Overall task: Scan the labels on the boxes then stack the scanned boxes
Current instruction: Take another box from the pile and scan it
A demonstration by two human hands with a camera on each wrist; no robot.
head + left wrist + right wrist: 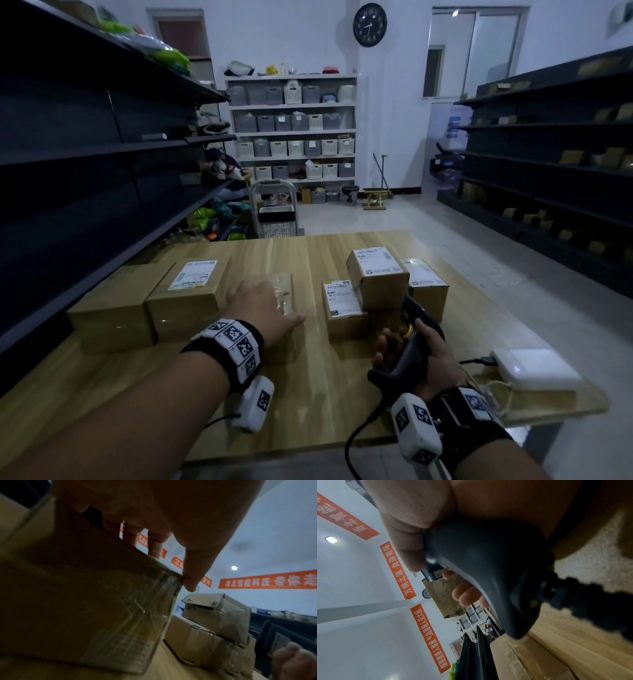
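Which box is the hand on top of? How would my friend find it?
Start at the long wooden table and look at its left side, where three brown cardboard boxes sit in a row. The box is the rightmost of them, under the left hand. Its top shows shiny clear tape and no white label, unlike the labelled box beside it.

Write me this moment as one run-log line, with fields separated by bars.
left hand: on top of tape-wrapped brown cardboard box | right hand: grips black handheld barcode scanner | stack: one labelled box on others
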